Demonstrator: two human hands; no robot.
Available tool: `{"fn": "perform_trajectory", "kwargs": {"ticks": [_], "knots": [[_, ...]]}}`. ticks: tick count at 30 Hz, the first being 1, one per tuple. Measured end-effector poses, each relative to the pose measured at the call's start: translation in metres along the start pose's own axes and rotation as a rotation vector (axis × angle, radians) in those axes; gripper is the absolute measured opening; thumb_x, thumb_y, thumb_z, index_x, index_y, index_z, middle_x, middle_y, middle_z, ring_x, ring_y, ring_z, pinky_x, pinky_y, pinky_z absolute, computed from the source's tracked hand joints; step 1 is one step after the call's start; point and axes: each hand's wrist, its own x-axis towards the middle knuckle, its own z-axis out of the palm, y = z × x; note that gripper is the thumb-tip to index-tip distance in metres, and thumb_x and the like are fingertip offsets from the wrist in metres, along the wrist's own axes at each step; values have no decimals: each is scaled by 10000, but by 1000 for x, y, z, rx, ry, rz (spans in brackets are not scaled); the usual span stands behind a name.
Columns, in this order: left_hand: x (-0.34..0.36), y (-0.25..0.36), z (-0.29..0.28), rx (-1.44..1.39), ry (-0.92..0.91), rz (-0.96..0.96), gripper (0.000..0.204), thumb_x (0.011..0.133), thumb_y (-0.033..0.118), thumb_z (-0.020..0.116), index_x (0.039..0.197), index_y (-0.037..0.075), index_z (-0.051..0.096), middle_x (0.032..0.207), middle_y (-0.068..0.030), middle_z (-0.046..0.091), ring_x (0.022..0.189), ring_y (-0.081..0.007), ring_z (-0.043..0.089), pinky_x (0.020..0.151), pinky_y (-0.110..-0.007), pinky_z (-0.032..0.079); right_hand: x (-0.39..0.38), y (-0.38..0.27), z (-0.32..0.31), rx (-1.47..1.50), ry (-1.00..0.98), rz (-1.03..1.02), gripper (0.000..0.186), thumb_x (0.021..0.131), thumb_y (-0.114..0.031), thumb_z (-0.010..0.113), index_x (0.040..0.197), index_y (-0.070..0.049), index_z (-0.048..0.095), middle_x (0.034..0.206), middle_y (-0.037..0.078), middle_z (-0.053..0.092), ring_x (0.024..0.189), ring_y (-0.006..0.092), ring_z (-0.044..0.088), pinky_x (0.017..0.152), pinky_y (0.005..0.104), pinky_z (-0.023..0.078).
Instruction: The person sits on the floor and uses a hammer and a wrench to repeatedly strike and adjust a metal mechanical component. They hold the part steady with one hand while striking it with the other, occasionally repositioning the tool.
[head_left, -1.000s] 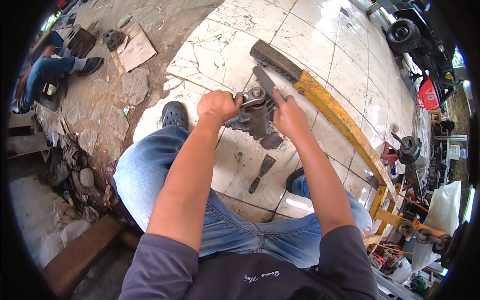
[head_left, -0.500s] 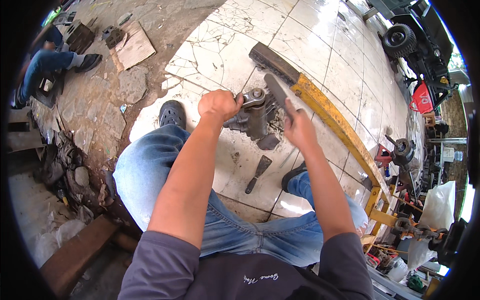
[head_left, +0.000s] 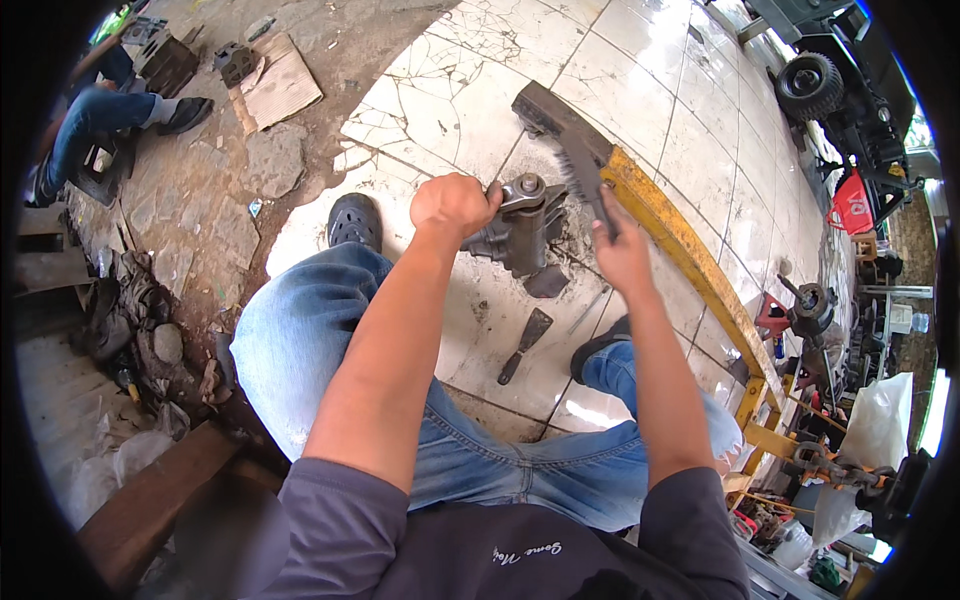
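Observation:
A grimy grey metal casting (head_left: 525,245) stands on the tiles between my feet, with a lever arm and a bolt (head_left: 530,183) on top. My left hand (head_left: 455,208) is closed around the end of that lever arm. In my right hand (head_left: 622,248) is a wire brush (head_left: 580,172), held by its handle just right of the casting. Its bristles face left, toward the casting, apparently clear of it. Nearer to me lie a scraper (head_left: 525,345), a dark flat piece (head_left: 547,281) and a thin rod (head_left: 588,310).
A long yellow beam (head_left: 680,230) with a dark end curves along the right. At far left, a person's leg (head_left: 110,115) shows near a cardboard sheet (head_left: 280,85) and metal blocks. A vehicle wheel (head_left: 808,85) and a red stand (head_left: 772,315) are at the right.
My right hand and the wire brush have moved slightly right and away from me, and the bristles now show. My left hand keeps its grip. The whole view has shifted a little.

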Motion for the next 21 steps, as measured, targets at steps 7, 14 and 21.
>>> {"fn": "perform_trajectory", "kwargs": {"ticks": [7, 14, 21], "knots": [[0, -4, 12, 58, 29, 34, 628, 954, 560, 372, 921, 54, 744, 987, -184, 707, 971, -351, 664, 855, -439, 525, 6, -9, 19, 109, 137, 201, 567, 949, -197, 503, 1495, -152, 357, 1051, 288, 633, 948, 429, 641, 860, 463, 490], [-2, 5, 9, 71, -7, 29, 639, 957, 566, 358, 946, 51, 736, 1005, -197, 701, 979, -359, 660, 875, -445, 518, -16, 8, 56, 406, 125, 423, 536, 981, -205, 434, 1501, -122, 332, 1234, 267, 592, 1066, 375, 626, 931, 410, 469], [0, 10, -2, 123, 9, 9, 631, 959, 557, 346, 950, 72, 749, 1011, -164, 710, 986, -335, 666, 854, -428, 529, -27, -3, 91, 363, 282, 158, 557, 993, -215, 430, 1517, -110, 274, 1312, 254, 555, 1137, 380, 596, 992, 393, 440]]}}
